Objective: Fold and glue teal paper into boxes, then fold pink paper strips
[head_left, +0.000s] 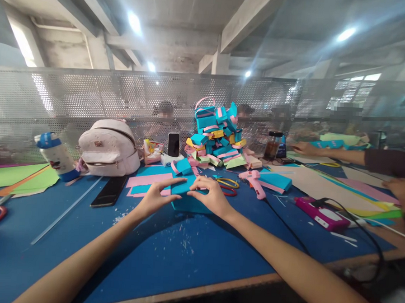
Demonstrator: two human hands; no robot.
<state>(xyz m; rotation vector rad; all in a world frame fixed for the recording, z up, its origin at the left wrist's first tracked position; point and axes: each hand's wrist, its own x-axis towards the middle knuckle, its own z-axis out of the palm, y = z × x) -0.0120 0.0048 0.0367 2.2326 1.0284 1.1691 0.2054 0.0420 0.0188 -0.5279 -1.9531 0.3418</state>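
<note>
A blue paper box [191, 206] stands on the blue table in front of me. My left hand [154, 195] grips its left side, fingers on the upper face and thumb lower down. From the right, my right hand [213, 196] holds the same box, its fingertips pressed at the top edge and partly hiding that side. A small blue piece with a paper loop [181, 167] shows just beyond the box. Pink paper strips [148, 180] lie left of my left hand. Beyond my right hand are scissors with yellow and red handles [228, 184].
A pink glue gun [254, 181] and magenta power box [321, 214] trail cords at right. A pile of paper boxes [220, 139] stands behind. A white backpack [109, 149], bottle [54, 155] and phone [108, 192] sit left. A co-worker's hand [306, 148] reaches in from the right.
</note>
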